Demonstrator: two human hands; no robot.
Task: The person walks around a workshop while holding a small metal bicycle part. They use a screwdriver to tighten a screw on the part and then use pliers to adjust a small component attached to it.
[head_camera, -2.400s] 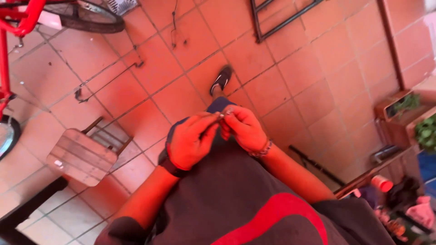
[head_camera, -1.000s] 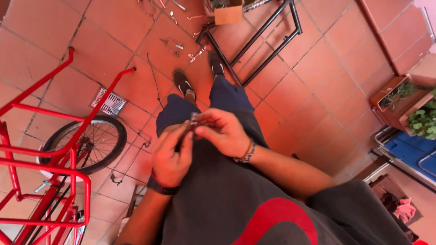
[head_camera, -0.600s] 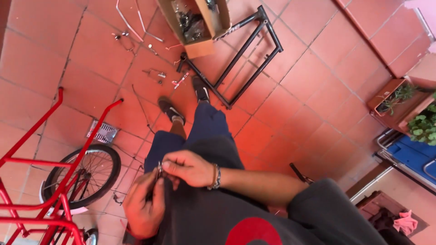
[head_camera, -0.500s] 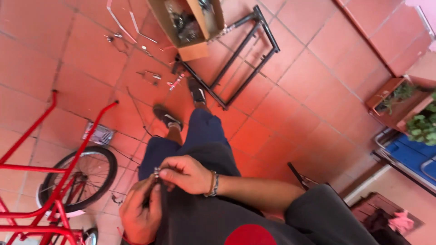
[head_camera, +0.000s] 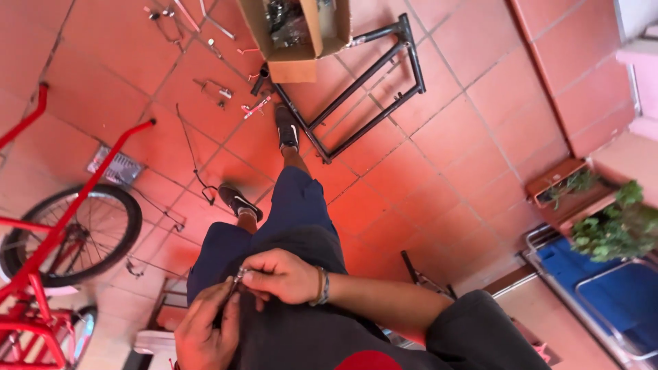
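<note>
Pinching a small metal part [head_camera: 240,274], both hands [head_camera: 281,276] meet below an open brown carton [head_camera: 291,31].

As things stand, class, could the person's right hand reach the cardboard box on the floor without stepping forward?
Probably not. The right hand sits at the lap pinching a small metal part, and the cardboard box lies beyond the far shoe.

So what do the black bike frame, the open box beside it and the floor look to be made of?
Black bike frame: thin straight tubes with a dull dark coat, probably painted metal. Open box: plain brown flaps with folded edges, apparently cardboard. Floor: square reddish tiles with pale joints and a slight sheen, likely glazed ceramic or terracotta.
</note>
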